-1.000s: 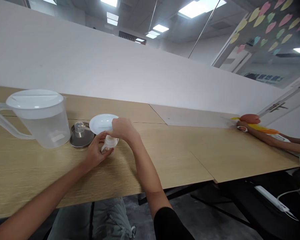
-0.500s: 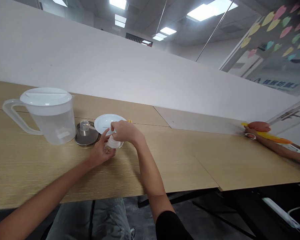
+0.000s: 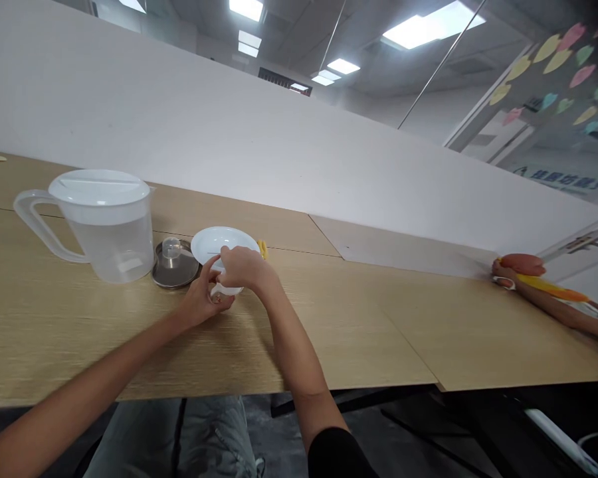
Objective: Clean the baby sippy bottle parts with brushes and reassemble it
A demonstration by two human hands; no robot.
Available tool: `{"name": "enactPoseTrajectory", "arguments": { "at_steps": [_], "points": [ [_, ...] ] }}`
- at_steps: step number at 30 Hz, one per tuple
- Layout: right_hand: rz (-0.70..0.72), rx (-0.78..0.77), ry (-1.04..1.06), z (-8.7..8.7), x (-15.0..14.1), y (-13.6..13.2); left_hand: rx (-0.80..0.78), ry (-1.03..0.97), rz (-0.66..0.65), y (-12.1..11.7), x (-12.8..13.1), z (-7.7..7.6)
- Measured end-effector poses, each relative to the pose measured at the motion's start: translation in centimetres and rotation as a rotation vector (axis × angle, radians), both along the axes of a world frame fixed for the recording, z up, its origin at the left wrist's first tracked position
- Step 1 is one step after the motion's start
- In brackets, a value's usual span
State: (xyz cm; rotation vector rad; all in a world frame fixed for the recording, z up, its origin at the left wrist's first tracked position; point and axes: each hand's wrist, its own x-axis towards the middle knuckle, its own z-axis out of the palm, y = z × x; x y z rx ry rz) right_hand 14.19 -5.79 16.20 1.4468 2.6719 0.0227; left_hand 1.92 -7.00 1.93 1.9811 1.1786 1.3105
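My left hand [image 3: 205, 297] is closed round the side of a small clear jar [image 3: 215, 295] with a white top [image 3: 229, 290]. My right hand [image 3: 242, 267] bends over the jar from above, its fingers curled down at the white top and covering most of it. Just behind both hands lies a white plate [image 3: 210, 240], partly hidden by the right hand. To the left, a small clear cup [image 3: 171, 247] stands on a round metal tray [image 3: 179, 274]. A yellow object [image 3: 263, 249] shows at the plate's right edge; its kind is unclear.
A large lidded plastic pitcher [image 3: 117, 242] with clear liquid stands left of the tray. The wooden table [image 3: 349, 318] runs along a white wall [image 3: 279, 159]. At the far right, another person's arm [image 3: 548, 302] rests near an orange-and-yellow object [image 3: 523, 264].
The view has shifted slightly. My right hand has turned a little over the jar, showing the yellow object more fully. My left hand keeps its hold.
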Motion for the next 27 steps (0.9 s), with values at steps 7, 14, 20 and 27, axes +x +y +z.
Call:
{"name": "enactPoseTrajectory", "arguments": {
  "at_steps": [7, 14, 20, 27],
  "points": [
    [0.018, -0.021, 0.019, 0.3, 0.5, 0.3, 0.327, 0.169, 0.093, 0.9, -2.0, -0.6],
    [0.032, -0.019, 0.043, 0.1, 0.7, 0.7, 0.291, 0.323, 0.544, 4.0, -7.8, 0.7],
    [0.026, -0.011, 0.046, 0.1, 0.7, 0.7, 0.214, 0.559, 0.458, 5.4, -8.6, -0.3],
    [0.014, -0.011, 0.052, -0.1, 0.6, 0.8, 0.171, 0.645, 0.541, 5.4, -8.7, -0.9]
  ]
}}
